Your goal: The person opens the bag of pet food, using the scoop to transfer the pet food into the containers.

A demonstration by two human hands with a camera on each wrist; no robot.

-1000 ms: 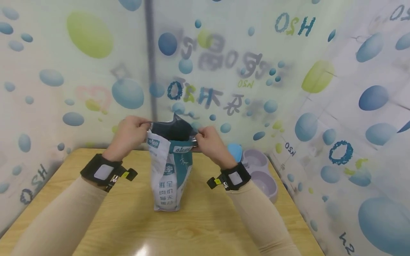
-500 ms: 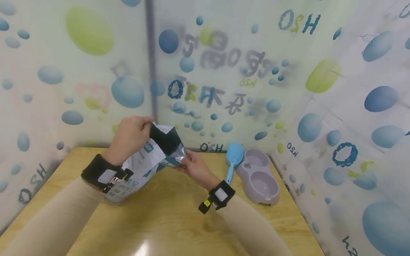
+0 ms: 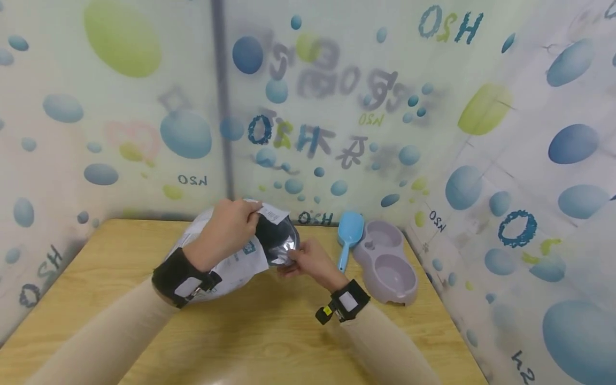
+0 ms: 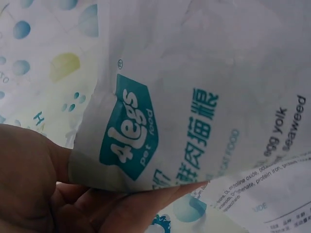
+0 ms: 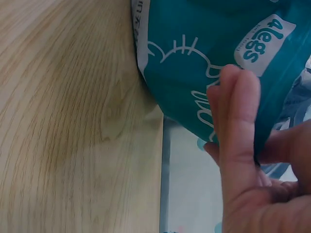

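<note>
A white and teal cat food bag (image 3: pixel 240 270) lies tipped over to the right above the table, its dark silvery mouth spread wide in the head view. My left hand (image 3: pixel 225 232) grips the upper edge of that mouth; up close in the left wrist view, thumb and fingers pinch the bag's white panel (image 4: pixel 194 58) beside its "4legs" logo. On the opposite rim, my right hand (image 3: pixel 315 262) pinches the edge between thumb and fingers. In the right wrist view its fingers (image 5: pixel 240 111) lie along the teal front (image 5: pixel 184 82). What the bag contains is hidden.
A wooden table (image 3: pixel 269 342) runs up to a printed curtain (image 3: pixel 313 107) at the back and right. On the table's right side stand a blue scoop (image 3: pixel 349 230) and a pale purple double bowl (image 3: pixel 392 272), just right of my right hand.
The bag went from upright to tipped over, its mouth swinging down toward the right. Both hands keep their hold on the rim; the right hand has come lower, uncovering the scoop and bowl.
</note>
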